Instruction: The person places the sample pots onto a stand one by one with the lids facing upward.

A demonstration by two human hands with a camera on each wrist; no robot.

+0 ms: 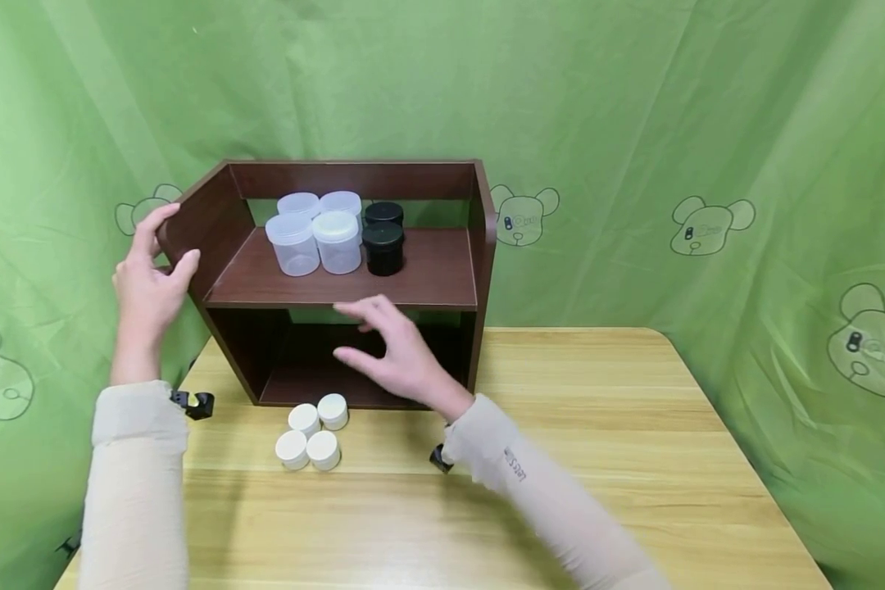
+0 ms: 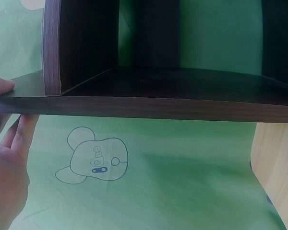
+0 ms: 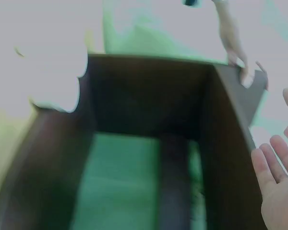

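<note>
Left hand (image 1: 147, 283): gripping the top front corner of the left side panel of the rack (image 1: 442, 270), thumb on the inner face, fingers curling over the outer face. The left wrist view is showing fingers (image 2: 9, 148) pressing that panel's edge.

Right hand (image 1: 398, 352): hovering in front of the rack's lower opening, fingers spread wide and relaxed, holding nothing; whether it is touching the rack cannot be told.

Rack: dark brown wood-grain board, boxy, two tiers, standing at the back left of the bench (image 1: 634, 426).

Upper shelf: four clear jars (image 1: 317, 229), cylindrical and frosted, standing clustered at the left; two black jars (image 1: 383, 238) standing just beside them, one behind the other.

Bench, front of rack: four white lids (image 1: 312, 432), round, lying together near the left edge. Bench surface is light wood, slatted.

Backdrop: green cloth with bear prints.
</note>
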